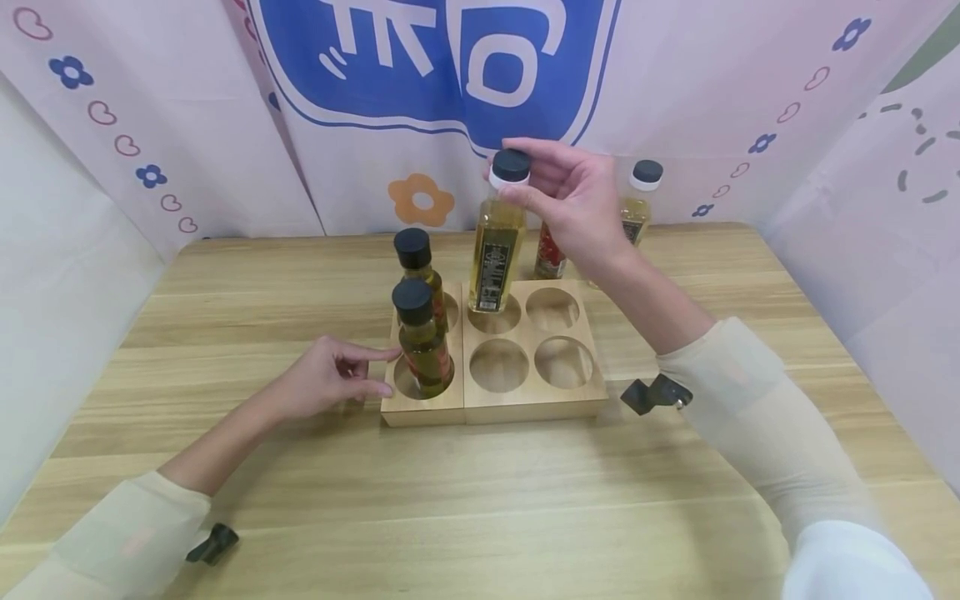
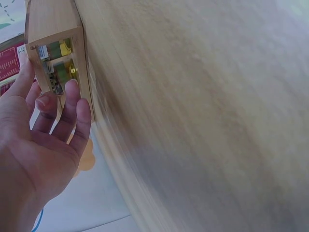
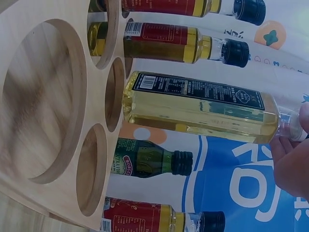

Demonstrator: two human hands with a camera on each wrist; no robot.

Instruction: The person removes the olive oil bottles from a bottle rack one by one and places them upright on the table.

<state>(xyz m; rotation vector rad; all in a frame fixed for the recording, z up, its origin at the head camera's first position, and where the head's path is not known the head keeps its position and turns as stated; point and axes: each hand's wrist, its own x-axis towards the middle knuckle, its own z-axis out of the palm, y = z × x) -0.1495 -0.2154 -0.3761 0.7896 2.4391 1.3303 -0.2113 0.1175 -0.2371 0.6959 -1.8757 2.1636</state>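
Head view: the wooden rack [image 1: 536,411] sits on the desk [image 1: 480,517]. The right hand [image 1: 573,196] has its grip closed at cap and neck on the yellow-oil bottle [image 1: 495,242], slightly tilted over a back hole of the rack. The left hand [image 1: 330,379] touches the rack's left end, its grip loose, thumb and index finger apart. 2 dark-capped bottles [image 1: 426,354] stand in the rack's left section; a second yellow-oil bottle [image 1: 633,218] stands behind the rack, to its right.

Left wrist view: relaxed fingers lie beside the rack's end, bottle bottoms showing inside.

Right wrist view: the held bottle's base is at the rack hole's mouth; I cannot tell whether it has entered. A green bottle [image 3: 149,158] stands behind the rack.
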